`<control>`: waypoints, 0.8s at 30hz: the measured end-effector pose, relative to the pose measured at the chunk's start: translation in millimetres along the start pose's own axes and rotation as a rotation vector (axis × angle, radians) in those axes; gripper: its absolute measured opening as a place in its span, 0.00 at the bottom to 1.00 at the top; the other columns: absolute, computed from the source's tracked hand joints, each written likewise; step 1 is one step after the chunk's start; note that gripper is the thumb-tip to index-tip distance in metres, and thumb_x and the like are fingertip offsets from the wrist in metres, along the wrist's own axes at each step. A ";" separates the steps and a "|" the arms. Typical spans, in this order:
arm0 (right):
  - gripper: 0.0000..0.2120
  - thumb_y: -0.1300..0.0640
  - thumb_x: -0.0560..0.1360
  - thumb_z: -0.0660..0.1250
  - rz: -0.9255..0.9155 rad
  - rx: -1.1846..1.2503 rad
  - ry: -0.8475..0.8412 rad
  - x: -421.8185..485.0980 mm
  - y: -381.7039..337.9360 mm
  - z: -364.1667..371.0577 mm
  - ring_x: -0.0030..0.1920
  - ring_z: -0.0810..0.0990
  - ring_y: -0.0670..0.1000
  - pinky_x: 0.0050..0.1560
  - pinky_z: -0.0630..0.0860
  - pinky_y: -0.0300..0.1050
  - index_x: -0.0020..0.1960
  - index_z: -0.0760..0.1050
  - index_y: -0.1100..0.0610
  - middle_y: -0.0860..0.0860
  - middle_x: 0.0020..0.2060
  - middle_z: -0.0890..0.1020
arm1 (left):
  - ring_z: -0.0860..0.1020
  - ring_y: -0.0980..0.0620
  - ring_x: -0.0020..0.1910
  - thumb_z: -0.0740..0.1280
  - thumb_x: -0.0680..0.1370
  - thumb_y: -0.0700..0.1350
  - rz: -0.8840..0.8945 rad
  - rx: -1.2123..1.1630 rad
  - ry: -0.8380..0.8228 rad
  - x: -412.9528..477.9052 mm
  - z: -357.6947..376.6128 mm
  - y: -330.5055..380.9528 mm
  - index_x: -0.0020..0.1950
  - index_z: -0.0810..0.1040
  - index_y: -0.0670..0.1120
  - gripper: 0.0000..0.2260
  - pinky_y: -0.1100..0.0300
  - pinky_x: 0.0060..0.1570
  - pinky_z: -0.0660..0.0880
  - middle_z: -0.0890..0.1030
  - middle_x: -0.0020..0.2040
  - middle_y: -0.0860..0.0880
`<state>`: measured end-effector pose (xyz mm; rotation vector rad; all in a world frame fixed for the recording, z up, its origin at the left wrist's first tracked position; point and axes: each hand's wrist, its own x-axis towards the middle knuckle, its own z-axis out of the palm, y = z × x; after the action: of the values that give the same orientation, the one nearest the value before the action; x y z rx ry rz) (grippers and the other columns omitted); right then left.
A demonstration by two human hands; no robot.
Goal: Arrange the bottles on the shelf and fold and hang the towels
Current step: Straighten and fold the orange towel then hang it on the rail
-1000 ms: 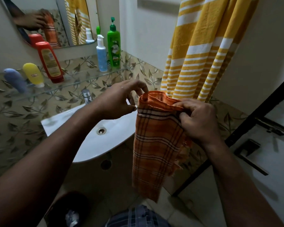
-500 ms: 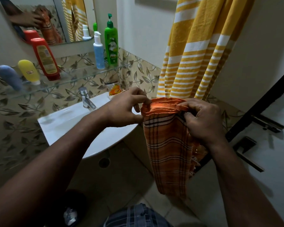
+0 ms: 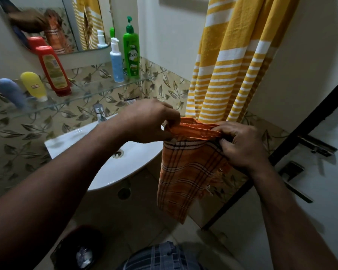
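Sitting low at the left, a dark bin (image 3: pixel 76 248) occupies the floor under the left forearm; open floor lies to its right, below the towel.

Above it, the orange towel (image 3: pixel 185 172) hangs between both hands, in front of the sink's right rim. The left hand (image 3: pixel 150 121) pinches the left end of the bunched top edge, fingers curled in. The right hand (image 3: pixel 242 145) grips the right end, fingers folded over the cloth. The towel's lower corner hangs free in the air and its right edge is frayed. Whether the cloth touches the sink (image 3: pixel 98 180) cannot be told.

To the right, a door handle (image 3: pixel 293 172) sits near the right forearm.

Behind the hands, the yellow towel (image 3: pixel 228 65) hangs down the wall, its bottom edge just behind the orange towel's top.

Further back at the left, the glass shelf (image 3: pixel 82 98) runs above the tap (image 3: pixel 100 114). A blue tube (image 3: pixel 11 92), yellow tube (image 3: pixel 34 85) and red bottle (image 3: pixel 54 72) stand grouped at its left. A blue pump (image 3: pixel 116 64) and green pump (image 3: pixel 132 55) stand at the right end, with bare glass between the groups.
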<state>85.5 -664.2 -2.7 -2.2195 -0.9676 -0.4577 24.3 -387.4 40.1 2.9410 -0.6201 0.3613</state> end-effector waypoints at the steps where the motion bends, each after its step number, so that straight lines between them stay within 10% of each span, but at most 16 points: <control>1: 0.17 0.73 0.71 0.72 -0.011 0.000 -0.018 -0.1 1.2 -0.8 0.57 0.83 0.44 0.63 0.74 0.31 0.55 0.87 0.58 0.44 0.55 0.84 | 0.79 0.53 0.46 0.75 0.76 0.55 0.008 0.025 0.018 0.9 -4.5 -1.9 0.57 0.81 0.54 0.13 0.51 0.42 0.80 0.80 0.50 0.56; 4: 0.16 0.72 0.72 0.72 -0.039 0.015 -0.065 0.3 3.8 -3.7 0.58 0.84 0.47 0.63 0.79 0.40 0.55 0.87 0.58 0.48 0.56 0.86 | 0.78 0.54 0.43 0.75 0.77 0.54 0.053 0.073 -0.003 2.7 -11.0 -4.7 0.55 0.82 0.53 0.10 0.57 0.39 0.75 0.82 0.47 0.56; 11: 0.15 0.73 0.73 0.70 0.039 0.120 -0.085 6.1 2.3 -12.5 0.51 0.80 0.29 0.54 0.73 0.24 0.54 0.87 0.58 0.43 0.50 0.85 | 0.78 0.55 0.35 0.68 0.80 0.51 0.117 0.038 0.081 -0.9 -11.4 0.7 0.52 0.80 0.50 0.06 0.58 0.35 0.76 0.82 0.42 0.52; 16: 0.15 0.70 0.73 0.70 0.054 0.123 -0.032 11.3 -2.9 -14.3 0.51 0.83 0.36 0.54 0.75 0.25 0.54 0.87 0.56 0.44 0.49 0.86 | 0.79 0.54 0.33 0.71 0.79 0.55 0.097 0.042 0.034 -10.2 10.4 4.8 0.62 0.75 0.54 0.14 0.59 0.32 0.74 0.79 0.39 0.54; 24: 0.18 0.67 0.71 0.76 0.181 0.198 0.092 12.1 -3.9 -24.2 0.47 0.86 0.39 0.52 0.83 0.38 0.50 0.84 0.44 0.37 0.44 0.85 | 0.80 0.49 0.35 0.81 0.72 0.45 -0.156 -0.413 0.178 -2.9 -3.5 10.2 0.41 0.78 0.47 0.11 0.49 0.35 0.79 0.81 0.36 0.50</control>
<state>89.4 -672.9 23.0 -2.0652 -0.7231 -0.3617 16.8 -395.1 43.4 2.5091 -0.3838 0.4152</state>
